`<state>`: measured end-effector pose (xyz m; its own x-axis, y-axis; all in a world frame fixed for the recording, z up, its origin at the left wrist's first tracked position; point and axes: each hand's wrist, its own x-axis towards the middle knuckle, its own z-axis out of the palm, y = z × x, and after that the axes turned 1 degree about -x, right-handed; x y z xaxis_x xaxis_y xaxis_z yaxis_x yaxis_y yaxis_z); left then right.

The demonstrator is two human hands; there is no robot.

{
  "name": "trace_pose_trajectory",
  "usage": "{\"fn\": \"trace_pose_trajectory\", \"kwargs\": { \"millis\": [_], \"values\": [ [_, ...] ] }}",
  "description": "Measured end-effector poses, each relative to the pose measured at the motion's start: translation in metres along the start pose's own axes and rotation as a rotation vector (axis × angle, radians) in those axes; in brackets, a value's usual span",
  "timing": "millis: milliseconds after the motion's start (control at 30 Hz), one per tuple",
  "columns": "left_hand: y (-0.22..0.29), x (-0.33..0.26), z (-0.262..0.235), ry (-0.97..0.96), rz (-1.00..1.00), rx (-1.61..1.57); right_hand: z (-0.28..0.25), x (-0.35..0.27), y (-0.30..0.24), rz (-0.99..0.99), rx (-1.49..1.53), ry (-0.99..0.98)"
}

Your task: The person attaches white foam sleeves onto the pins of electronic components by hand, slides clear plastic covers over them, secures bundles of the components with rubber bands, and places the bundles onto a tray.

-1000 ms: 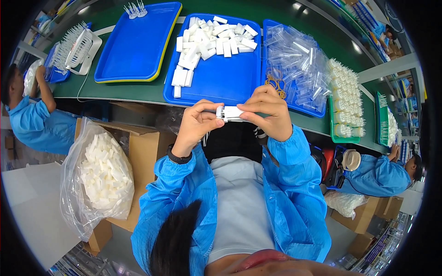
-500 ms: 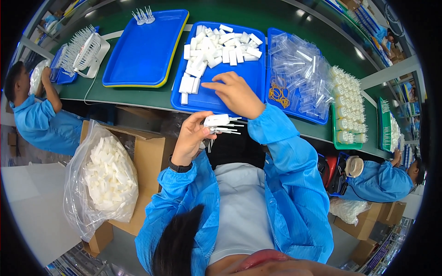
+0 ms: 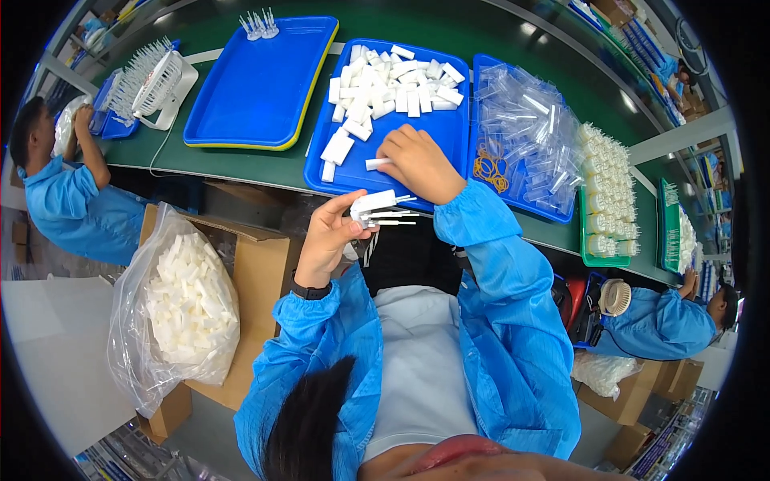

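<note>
In front of my body, my left hand (image 3: 327,239) is closed round a white piece with several thin white prongs (image 3: 383,210) pointing right; a white block sits over one prong. Over the near part of the middle blue tray (image 3: 321,183), my right hand (image 3: 419,164) pinches a small white block (image 3: 377,163) between thumb and fingers. Beside that block, a few white blocks (image 3: 338,147) lie at the tray's left side. A heap of similar white blocks (image 3: 385,84) covers its far half.
To the right, a blue tray (image 3: 525,210) holds clear plastic tubes (image 3: 529,120) and rubber bands (image 3: 491,167). Beyond stands a green tray of pronged white pieces (image 3: 608,192). At left are a blue tray (image 3: 261,88), a white fan (image 3: 164,88) and a bag of white blocks (image 3: 192,297). Co-workers sit either side.
My right hand has moved down-left slightly and closed on a white block from the tray's left side. My left hand has shifted slightly left, tilting the pronged piece.
</note>
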<state>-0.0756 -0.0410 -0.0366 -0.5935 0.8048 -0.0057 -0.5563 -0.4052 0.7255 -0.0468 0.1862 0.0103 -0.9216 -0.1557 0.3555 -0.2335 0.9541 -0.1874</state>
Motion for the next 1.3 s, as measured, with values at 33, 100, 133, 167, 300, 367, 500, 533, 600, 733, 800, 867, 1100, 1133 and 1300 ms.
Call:
{"fn": "trace_pose_trajectory", "kwargs": {
  "millis": [33, 100, 133, 167, 300, 367, 500, 533, 600, 733, 800, 867, 1100, 1133, 1300],
  "values": [
    [0.001, 0.001, 0.000, 0.024, -0.003, 0.013, -0.004, -0.005, 0.001, 0.000, -0.001, -0.002],
    [-0.001, 0.003, 0.001, 0.039, 0.018, 0.041, -0.014, -0.015, 0.002, 0.128, 0.267, 0.011],
    [-0.002, 0.003, -0.001, 0.056, 0.026, 0.046, -0.019, -0.019, 0.001, 0.119, 0.283, 0.071],
    [-0.003, 0.003, -0.001, 0.073, 0.033, 0.051, -0.026, -0.023, -0.001, 0.119, 0.286, 0.069],
    [-0.005, 0.004, 0.003, 0.109, 0.053, 0.061, -0.056, -0.043, -0.012, 0.247, 0.284, 0.116],
    [-0.006, 0.005, 0.006, 0.127, 0.079, 0.061, -0.063, -0.052, -0.017, 0.204, 0.349, 0.240],
    [-0.007, 0.005, 0.010, 0.144, 0.098, 0.046, -0.075, -0.061, -0.026, 0.031, 0.142, 0.316],
    [-0.007, 0.006, 0.011, 0.143, 0.094, 0.046, -0.078, -0.063, -0.029, 0.007, 0.078, 0.308],
    [-0.006, 0.006, 0.014, 0.155, 0.085, 0.047, -0.080, -0.066, -0.031, -0.024, 0.015, 0.301],
    [-0.007, 0.006, 0.021, 0.154, 0.099, 0.107, -0.084, -0.069, -0.034, -0.135, -0.087, 0.268],
    [-0.007, 0.006, 0.025, 0.139, 0.088, 0.183, -0.087, -0.067, -0.035, -0.182, -0.089, 0.249],
    [-0.007, 0.006, 0.024, 0.141, 0.083, 0.176, -0.088, -0.067, -0.036, -0.230, -0.091, 0.229],
    [-0.005, 0.003, 0.023, 0.143, 0.043, 0.170, -0.087, -0.066, -0.039, -0.289, -0.073, 0.217],
    [-0.005, 0.003, 0.022, 0.144, 0.043, 0.169, -0.087, -0.066, -0.039, -0.304, -0.061, 0.224],
    [-0.005, 0.002, 0.024, 0.139, 0.022, 0.186, -0.088, -0.067, -0.040, -0.334, -0.081, 0.223]
  ]
}}
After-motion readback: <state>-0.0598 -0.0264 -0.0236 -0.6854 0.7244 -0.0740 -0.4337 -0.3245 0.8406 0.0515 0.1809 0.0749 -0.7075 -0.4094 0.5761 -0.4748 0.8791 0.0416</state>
